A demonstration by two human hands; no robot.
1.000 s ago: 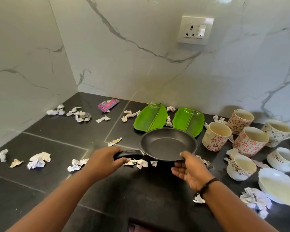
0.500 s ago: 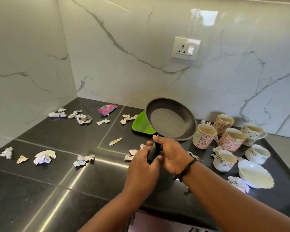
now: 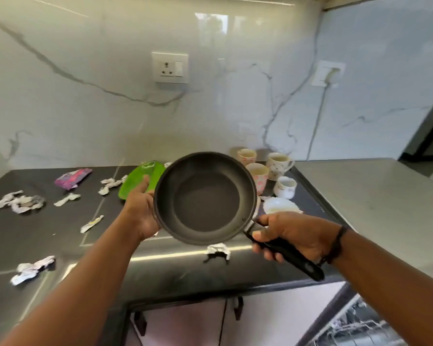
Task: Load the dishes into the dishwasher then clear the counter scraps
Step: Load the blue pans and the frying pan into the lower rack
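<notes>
A dark non-stick frying pan (image 3: 205, 198) is held up in the air above the black counter (image 3: 60, 236), tilted so its inside faces me. My right hand (image 3: 290, 233) grips its black handle at the lower right. My left hand (image 3: 141, 211) presses flat against the pan's left rim. Behind the pan stand patterned cups (image 3: 276, 164) and a white dish (image 3: 280, 206). A green leaf-shaped plate (image 3: 135, 183) lies left of the pan, partly hidden by my left hand. Crumpled paper scraps (image 3: 18, 202) are scattered over the counter. A dishwasher rack (image 3: 355, 328) shows at the bottom right.
A purple wrapper (image 3: 71, 178) lies at the back left of the counter. A marble wall with a socket (image 3: 170, 68) rises behind. A lighter counter (image 3: 372, 203) extends to the right. Cabinet doors (image 3: 210, 320) sit below the counter's edge.
The pan has been lifted off the counter and turned. The handle passed from my left hand to my right, and my left hand now rests on the rim. The view swung right.
</notes>
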